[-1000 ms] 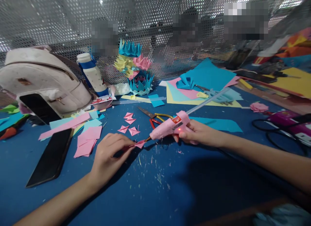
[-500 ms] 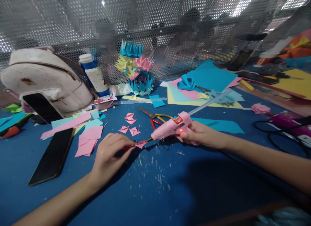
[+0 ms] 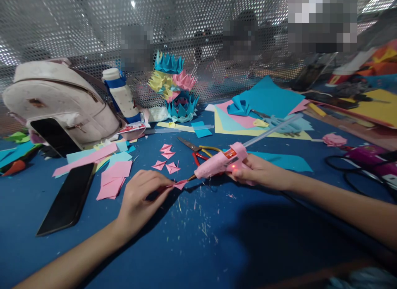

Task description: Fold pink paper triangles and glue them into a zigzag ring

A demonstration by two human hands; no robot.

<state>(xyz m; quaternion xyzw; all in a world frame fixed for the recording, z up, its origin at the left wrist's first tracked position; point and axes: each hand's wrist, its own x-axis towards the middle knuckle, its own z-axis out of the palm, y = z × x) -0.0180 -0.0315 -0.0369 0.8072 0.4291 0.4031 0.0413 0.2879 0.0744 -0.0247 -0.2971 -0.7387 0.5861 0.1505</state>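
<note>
Between the fingertips of my left hand is a small folded pink paper piece, its pointed end sticking out to the right. My right hand is wrapped round a pink glue gun with a red light glowing on it. The gun's metal nozzle meets or nearly meets the tip of the paper, and a clear glue stick juts from its back. Several folded pink pieces lie just beyond. Scissors with red and yellow handles rest partly behind the gun.
Left are a black phone, pink paper squares, a white backpack and a bottle. A tiered paper flower stands at the back by the perforated screen. Coloured sheets and a dark cable lie right.
Almost nothing differs. The glue gun and my right hand have shifted very slightly right along with the whole view; both hands keep their hold.
</note>
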